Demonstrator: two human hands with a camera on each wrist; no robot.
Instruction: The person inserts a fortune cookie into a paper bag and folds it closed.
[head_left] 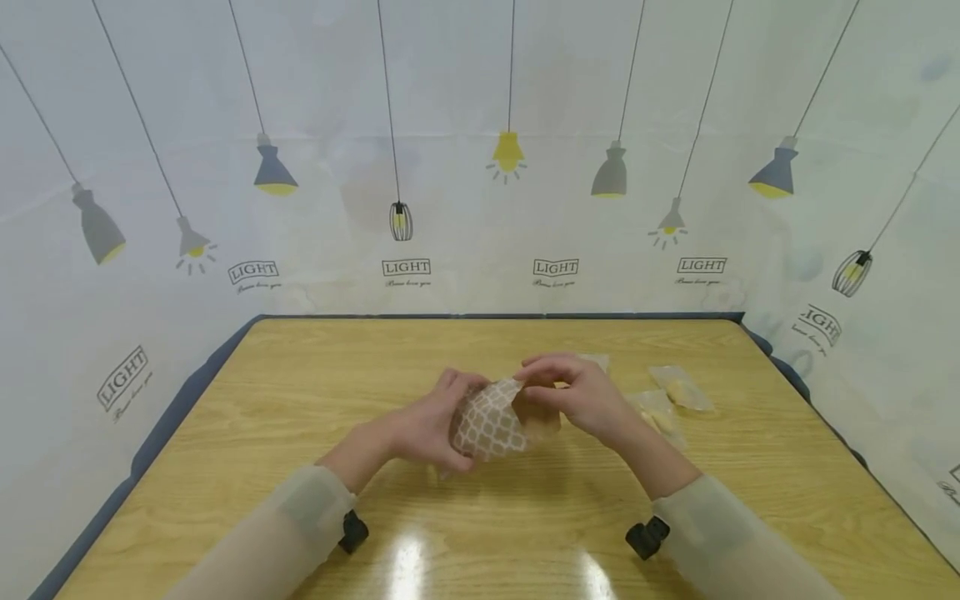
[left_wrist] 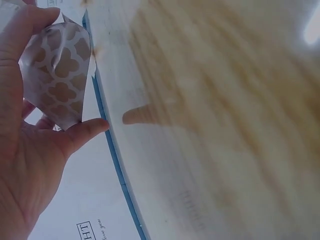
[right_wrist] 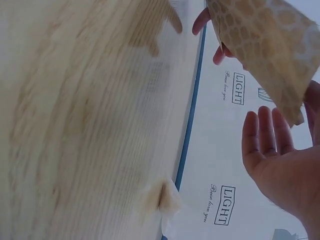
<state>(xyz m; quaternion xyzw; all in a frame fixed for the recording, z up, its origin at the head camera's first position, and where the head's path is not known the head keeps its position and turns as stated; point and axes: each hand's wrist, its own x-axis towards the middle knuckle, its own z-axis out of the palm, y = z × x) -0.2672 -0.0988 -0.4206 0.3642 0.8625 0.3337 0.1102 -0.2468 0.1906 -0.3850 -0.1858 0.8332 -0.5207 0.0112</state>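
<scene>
**Both hands on a patterned paper bag above the table**

A small brown paper bag [head_left: 489, 425] printed with a white lattice pattern is held just above the middle of the wooden table [head_left: 315, 392], between the person's two hands. The left hand [head_left: 431, 429] cups it from the side and below, fingers and thumb curled round its body; the left wrist view shows the bag [left_wrist: 60, 75] caught between the thumb and the fingers, its paper creased and bowed. The right hand [head_left: 573, 392] is at the bag's upper edge, fingertips bent down onto the rim in the head view; whether they actually pinch the paper or only touch it cannot be told, and the right wrist view shows the palm [right_wrist: 280, 160] with fingers fairly straight beside the bag's edge [right_wrist: 265, 45].

Just right of the right hand, two clear plastic packets [head_left: 678, 390] with pale yellowish contents lie on the table, close to each other. A third pale packet [head_left: 596, 361] peeks out behind the right hand. Both forearms wear translucent sleeves [head_left: 720, 525], each with a small black device at the wrist. White sheeting [head_left: 480, 208] printed with hanging lamps and the word LIGHT surrounds the table on three sides.
</scene>
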